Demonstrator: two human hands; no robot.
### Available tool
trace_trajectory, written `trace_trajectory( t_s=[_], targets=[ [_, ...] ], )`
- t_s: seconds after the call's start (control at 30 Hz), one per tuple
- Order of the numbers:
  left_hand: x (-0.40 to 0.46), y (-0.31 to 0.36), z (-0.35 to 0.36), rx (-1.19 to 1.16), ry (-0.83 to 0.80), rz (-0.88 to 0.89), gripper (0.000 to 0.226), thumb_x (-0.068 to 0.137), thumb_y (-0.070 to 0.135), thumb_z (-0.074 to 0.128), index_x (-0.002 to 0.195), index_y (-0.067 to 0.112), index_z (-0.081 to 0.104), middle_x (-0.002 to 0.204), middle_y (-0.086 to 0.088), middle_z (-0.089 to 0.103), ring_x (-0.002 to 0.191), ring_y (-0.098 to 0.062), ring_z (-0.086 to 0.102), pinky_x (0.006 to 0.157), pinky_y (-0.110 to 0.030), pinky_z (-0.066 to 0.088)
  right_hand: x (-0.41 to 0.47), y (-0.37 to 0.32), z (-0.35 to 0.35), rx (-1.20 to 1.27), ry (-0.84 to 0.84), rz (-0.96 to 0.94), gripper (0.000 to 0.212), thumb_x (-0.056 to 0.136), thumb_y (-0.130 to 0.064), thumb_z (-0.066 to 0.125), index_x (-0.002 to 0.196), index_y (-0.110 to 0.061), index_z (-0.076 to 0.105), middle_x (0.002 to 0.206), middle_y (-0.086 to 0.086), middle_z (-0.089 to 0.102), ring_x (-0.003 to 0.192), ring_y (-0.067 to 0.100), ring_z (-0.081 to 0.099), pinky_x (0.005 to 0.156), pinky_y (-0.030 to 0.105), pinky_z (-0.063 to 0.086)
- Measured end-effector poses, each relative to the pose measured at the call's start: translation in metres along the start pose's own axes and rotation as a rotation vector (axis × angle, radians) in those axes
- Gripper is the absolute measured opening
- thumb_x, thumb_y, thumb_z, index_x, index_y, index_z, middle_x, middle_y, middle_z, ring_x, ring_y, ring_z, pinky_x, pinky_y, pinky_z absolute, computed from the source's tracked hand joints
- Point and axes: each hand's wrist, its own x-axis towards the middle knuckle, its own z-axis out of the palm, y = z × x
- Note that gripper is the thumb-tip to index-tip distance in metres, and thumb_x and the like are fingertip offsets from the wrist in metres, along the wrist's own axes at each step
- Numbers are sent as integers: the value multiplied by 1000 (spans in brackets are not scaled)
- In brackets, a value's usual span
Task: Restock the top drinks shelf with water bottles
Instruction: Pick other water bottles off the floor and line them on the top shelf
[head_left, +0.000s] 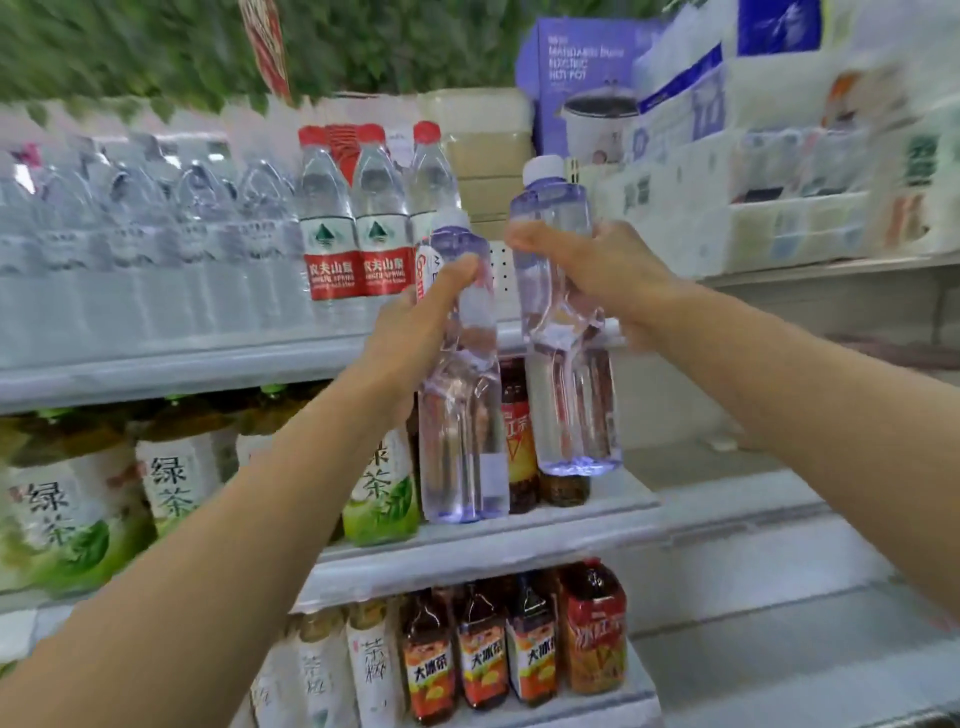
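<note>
Both arms up at the shelves: the left hand (415, 332) is wrapped round the upper body of a clear water bottle (462, 415), held upright. The right hand (587, 270) clutches a second white-capped water bottle (566, 338), slightly higher. Both hang in front of the top shelf (182, 364), beside the red-capped water bottles (353, 228).

Note for you: green tea bottles (382, 488) fill the middle shelf, with a dark red-labelled tea bottle (519, 441) at its right end. Below stand iced tea bottles (480, 654) and pale-labelled tea bottles (369, 670). Up top right, a purple hot pot box (582, 83) beside blurred white packages (810, 171).
</note>
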Motion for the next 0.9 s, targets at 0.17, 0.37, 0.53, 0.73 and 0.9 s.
trace_trajectory(
  t_s=[0.17, 0.37, 0.53, 0.73, 0.9],
  targets=[
    [35, 21, -14, 25, 47, -18, 55, 87, 71, 49, 105, 23, 67, 90, -1, 78, 77, -21, 71, 72, -35, 51, 49, -12, 7, -13, 75, -8, 93, 62, -71, 75, 129, -10, 58, 103, 2, 55, 90, 19, 55, 75, 32, 45],
    [76, 24, -18, 0, 43, -51, 76, 85, 71, 52, 131, 11, 59, 123, -12, 68, 109, -31, 64, 75, -39, 51, 92, -19, 12, -23, 140, -36, 106, 60, -74, 74, 140, -9, 47, 125, 8, 58, 102, 22, 57, 60, 27, 34],
    [105, 15, -15, 40, 111, -37, 68, 82, 74, 53, 109, 13, 67, 94, -6, 75, 90, -26, 71, 71, -38, 53, 124, -18, 13, 23, 149, -66, 89, 62, -72, 75, 125, -12, 57, 101, -1, 60, 83, 11, 56, 58, 26, 34],
    [125, 9, -16, -52, 75, 8, 61, 89, 67, 49, 95, 11, 72, 78, -6, 76, 62, -13, 71, 53, -22, 50, 168, -21, 9, 96, 191, -96, 95, 67, -70, 72, 137, -12, 42, 105, -2, 55, 92, 11, 56, 64, 26, 34],
    [125, 1, -14, -169, 87, 24, 56, 89, 64, 52, 94, 12, 73, 69, -3, 71, 49, -12, 63, 44, -18, 48, 193, -7, 18, 21, 238, -127, 112, 67, -70, 72, 151, -10, 28, 138, 2, 46, 118, 22, 48, 87, 34, 35]
  ],
)
